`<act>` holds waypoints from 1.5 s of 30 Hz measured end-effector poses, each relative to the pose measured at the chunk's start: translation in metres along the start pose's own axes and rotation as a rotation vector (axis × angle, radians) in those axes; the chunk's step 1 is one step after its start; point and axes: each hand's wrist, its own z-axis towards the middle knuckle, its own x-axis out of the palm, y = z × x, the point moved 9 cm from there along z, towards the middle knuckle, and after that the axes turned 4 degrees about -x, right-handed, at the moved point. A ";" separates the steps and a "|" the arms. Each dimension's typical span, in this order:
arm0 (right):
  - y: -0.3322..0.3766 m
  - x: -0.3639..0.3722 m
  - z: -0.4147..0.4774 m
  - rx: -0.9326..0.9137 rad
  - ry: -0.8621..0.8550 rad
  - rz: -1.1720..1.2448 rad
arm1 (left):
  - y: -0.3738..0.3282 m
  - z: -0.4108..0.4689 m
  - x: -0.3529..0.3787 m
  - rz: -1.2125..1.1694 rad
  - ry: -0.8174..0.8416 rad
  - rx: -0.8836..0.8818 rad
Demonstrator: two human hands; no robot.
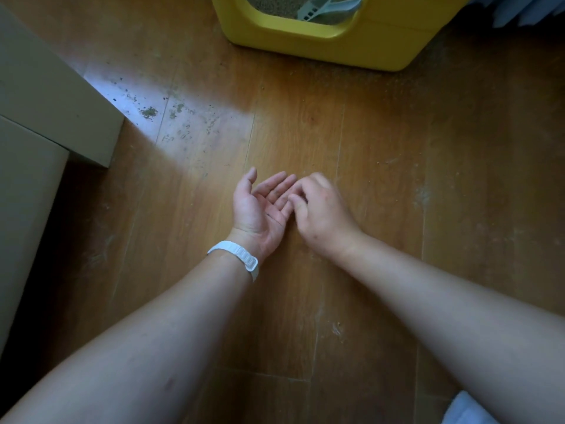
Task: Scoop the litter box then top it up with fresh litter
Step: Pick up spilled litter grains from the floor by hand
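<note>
The yellow litter box (324, 41) stands on the wooden floor at the top of the view, its opening showing brown litter (275, 4). A pale blue-grey scoop (324, 7) lies inside on the litter. My left hand (260, 206), with a white band on its wrist, is held palm up and open over the floor. My right hand (318, 206) hovers next to it, palm down with fingers curled, its fingertips touching the left hand's fingers. Neither hand holds anything I can see.
A beige cabinet (46, 117) stands at the left. Spilled litter grains (149, 112) dot the sunlit floor patch beside it and the floor in front of the box. Pale blue fabric (519, 10) shows at the top right, and more at the bottom right corner (464, 408).
</note>
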 end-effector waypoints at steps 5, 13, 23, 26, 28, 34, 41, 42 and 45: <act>0.017 0.012 -0.019 -0.026 0.013 0.086 | 0.017 -0.008 0.009 -0.003 0.072 -0.092; -0.023 -0.022 -0.001 0.050 -0.110 -0.031 | -0.006 -0.005 0.006 -0.046 0.074 -0.063; -0.075 -0.024 0.028 0.121 0.032 -0.229 | -0.018 -0.002 -0.006 -0.029 0.051 -0.027; -0.074 -0.021 0.028 0.095 0.013 -0.239 | -0.022 0.000 -0.007 -0.027 0.040 -0.010; -0.073 -0.021 0.029 0.085 -0.011 -0.249 | -0.022 0.001 -0.007 -0.020 0.036 -0.003; -0.070 -0.021 0.032 0.083 -0.043 -0.256 | -0.016 0.005 -0.005 -0.023 0.040 -0.018; -0.069 -0.012 0.039 0.080 0.053 -0.365 | -0.013 0.007 -0.002 -0.023 0.060 -0.016; -0.070 -0.012 0.040 0.094 0.060 -0.369 | -0.013 0.007 -0.002 -0.024 0.061 -0.018; -0.071 -0.010 0.040 0.125 0.087 -0.384 | -0.009 0.006 -0.003 -0.014 0.055 -0.020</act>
